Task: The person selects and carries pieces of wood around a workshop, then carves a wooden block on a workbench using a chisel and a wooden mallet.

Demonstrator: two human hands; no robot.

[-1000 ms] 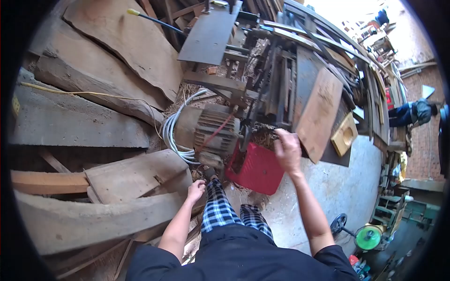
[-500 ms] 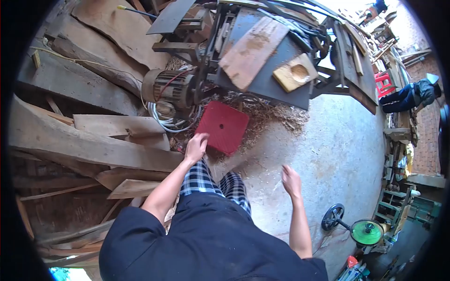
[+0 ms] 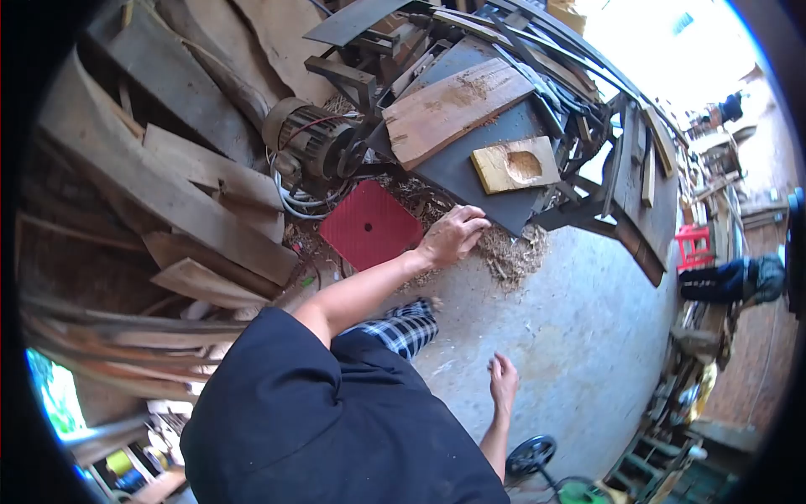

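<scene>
My left hand (image 3: 454, 236) is stretched forward with loosely bent fingers, beside the near edge of the dark machine table (image 3: 445, 172). Nothing shows in its grasp; whether the fingertips touch the edge is unclear. On that table lie a light wooden block (image 3: 494, 168) with a rounded hollow cut into it and a long wooden board (image 3: 457, 109) sprinkled with sawdust. A red square stool (image 3: 353, 231) with a hole in its top stands left of this hand. My right hand (image 3: 503, 378) hangs over the concrete floor, fingers slightly bent, holding nothing visible.
An electric motor (image 3: 315, 139) with coiled cable sits left of the table. Wood shavings (image 3: 512, 256) lie under its edge. Large planks (image 3: 168, 181) lean at left. A person (image 3: 739, 280) bends near a red chair (image 3: 693, 246) at right. A black wheel (image 3: 531, 456) stands at lower right.
My left hand has moved from beside the stool, rightward to the table's near edge. My body and view have turned and come closer to the table. The right hand hangs lower in view.
</scene>
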